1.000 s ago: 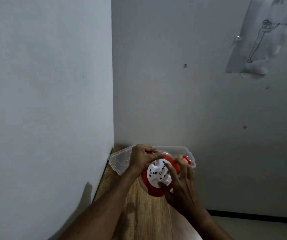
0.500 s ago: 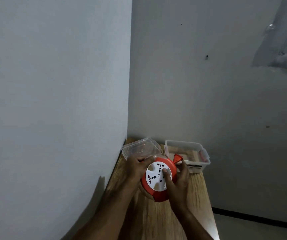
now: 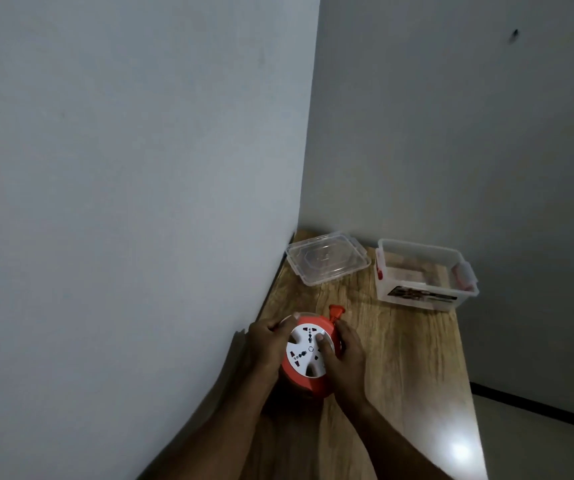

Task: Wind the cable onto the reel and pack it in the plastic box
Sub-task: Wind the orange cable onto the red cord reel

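A round red cable reel [image 3: 304,381] with a white socket face is held over the wooden table [image 3: 406,368], between both my hands. My left hand [image 3: 264,346] grips its left rim. My right hand [image 3: 346,358] holds its right side, thumb pressed on the white face. A red plug [image 3: 335,311] sticks up from the reel's top right edge. No loose cable shows. The clear plastic box [image 3: 424,271] with red latches stands open at the table's far right. Its clear lid [image 3: 327,261] lies at the far left by the wall.
A grey wall runs close along the table's left edge and another stands behind it. The table's right edge drops to a pale floor with a dark skirting line. Bare wood lies between the reel and the box.
The reel and both hands have come back toward me, away from the box and lid. The view has tipped down, so more of the table shows.
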A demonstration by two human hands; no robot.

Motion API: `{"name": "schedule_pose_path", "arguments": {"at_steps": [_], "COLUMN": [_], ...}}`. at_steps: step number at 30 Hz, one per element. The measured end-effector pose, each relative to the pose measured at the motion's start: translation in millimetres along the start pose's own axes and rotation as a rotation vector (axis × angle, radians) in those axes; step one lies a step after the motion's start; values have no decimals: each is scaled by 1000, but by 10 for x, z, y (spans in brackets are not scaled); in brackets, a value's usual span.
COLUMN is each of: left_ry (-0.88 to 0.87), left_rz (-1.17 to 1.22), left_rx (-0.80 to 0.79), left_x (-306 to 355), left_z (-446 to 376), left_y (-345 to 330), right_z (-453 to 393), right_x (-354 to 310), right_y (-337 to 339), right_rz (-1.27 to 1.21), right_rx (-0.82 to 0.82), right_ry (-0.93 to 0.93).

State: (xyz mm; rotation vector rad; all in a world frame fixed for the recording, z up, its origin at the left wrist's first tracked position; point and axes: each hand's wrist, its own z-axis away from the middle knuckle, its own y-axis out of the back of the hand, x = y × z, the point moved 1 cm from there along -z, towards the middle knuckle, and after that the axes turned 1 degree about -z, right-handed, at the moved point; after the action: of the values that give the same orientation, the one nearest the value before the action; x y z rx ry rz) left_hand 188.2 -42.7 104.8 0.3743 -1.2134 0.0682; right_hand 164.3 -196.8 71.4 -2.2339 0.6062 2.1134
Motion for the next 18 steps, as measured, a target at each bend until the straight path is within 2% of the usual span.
{"name": "schedule_pose_path", "arguments": {"at_steps": [5,18], "left_ry": [-70,-190], "left_rz": [-268,-314], "left_rx": [50,78], "left_x": [-223,-617], "left_z": [119,168], "left_y": [260,329], "right_z": [143,422], "right_x": [157,449], "right_y": [-174,-408], "right_rz": [9,146], "right_rx": [-60,-137], "right_ry": [-32,-35]}}
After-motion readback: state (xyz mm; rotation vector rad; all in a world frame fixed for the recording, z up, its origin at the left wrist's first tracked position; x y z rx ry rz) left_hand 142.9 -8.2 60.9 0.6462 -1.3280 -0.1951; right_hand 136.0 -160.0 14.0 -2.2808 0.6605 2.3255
